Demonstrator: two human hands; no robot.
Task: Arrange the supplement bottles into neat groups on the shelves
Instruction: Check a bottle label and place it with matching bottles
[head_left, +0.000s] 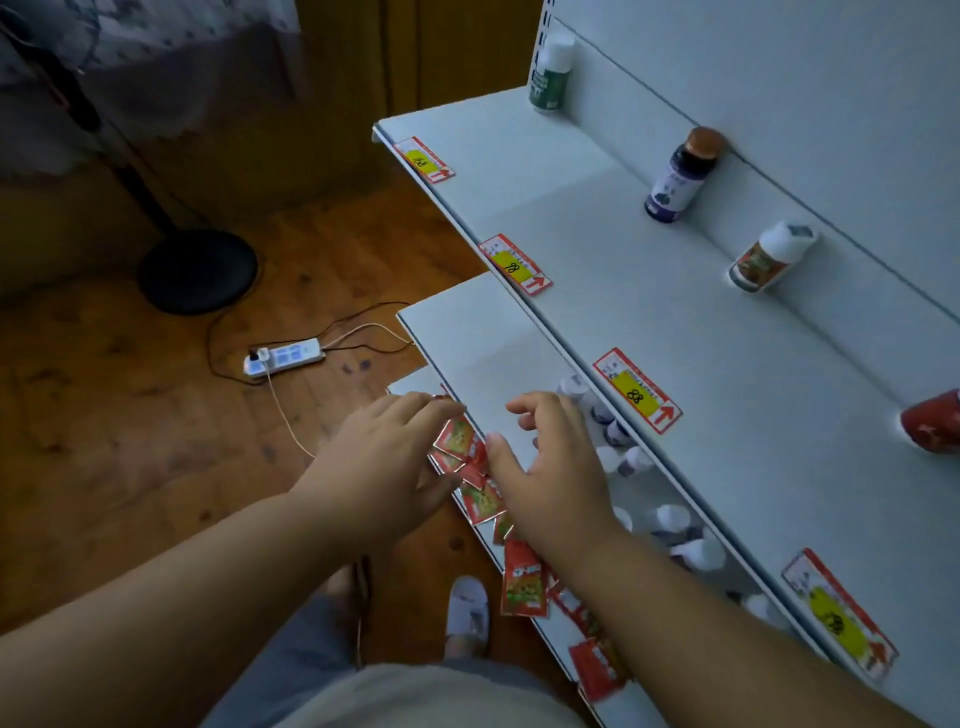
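Note:
On the top shelf (597, 270) stand a green-and-white bottle (550, 73), a dark purple bottle with a brown cap (680, 176), a white bottle with a reddish label (769, 257) and a red container (935, 423) at the right edge. Several white-capped bottles (628, 460) crowd the middle shelf (483, 353) under the top one. My left hand (384, 462) reaches over red packets (470, 467) on the lowest shelf's front; what its fingers hold is unclear. My right hand (550, 473) hovers over the middle shelf's front edge, fingers loosely curled, holding nothing.
Red-and-yellow price tags (636, 389) line the top shelf's front edge. A power strip (283, 357) with cables lies on the wooden floor to the left, near a black fan base (197, 270). A white slipper (467, 613) shows below.

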